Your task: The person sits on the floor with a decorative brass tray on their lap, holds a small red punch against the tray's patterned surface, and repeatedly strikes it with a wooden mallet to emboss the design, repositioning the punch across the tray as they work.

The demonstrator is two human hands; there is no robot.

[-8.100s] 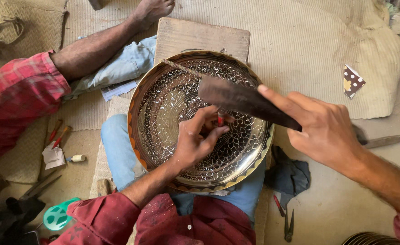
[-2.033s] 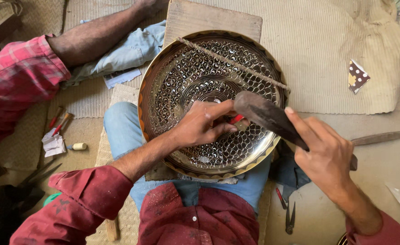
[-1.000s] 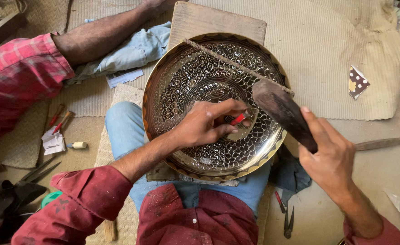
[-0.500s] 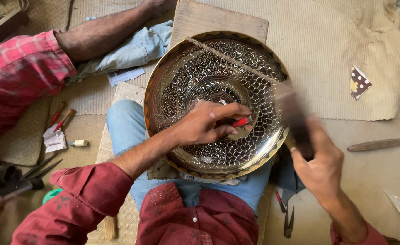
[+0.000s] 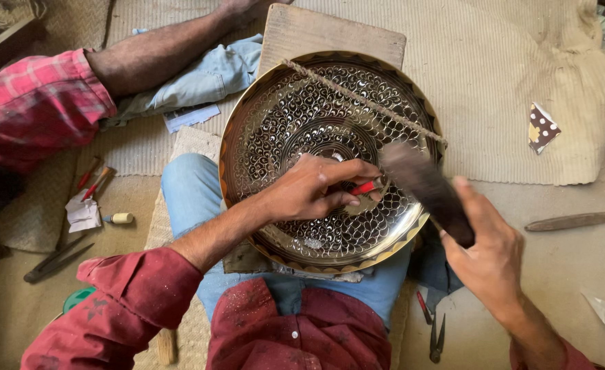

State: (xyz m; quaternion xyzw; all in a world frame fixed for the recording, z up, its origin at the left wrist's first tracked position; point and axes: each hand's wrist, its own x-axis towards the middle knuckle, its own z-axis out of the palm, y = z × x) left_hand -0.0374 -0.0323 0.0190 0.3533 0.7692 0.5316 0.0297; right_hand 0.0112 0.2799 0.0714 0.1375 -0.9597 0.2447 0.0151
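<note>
Red-handled punch (image 5: 365, 187) being pinched by left hand (image 5: 309, 190) against engraved brass tray (image 5: 295, 109) centre; dark mallet (image 5: 427, 192) being gripped by right hand (image 5: 486, 253), fingers wrapped, blurred.

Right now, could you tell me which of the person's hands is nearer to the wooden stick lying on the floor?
Right. The right hand, gripping a dark mallet, is just left of the stick; the left hand rests farther away on the brass plate.
</note>
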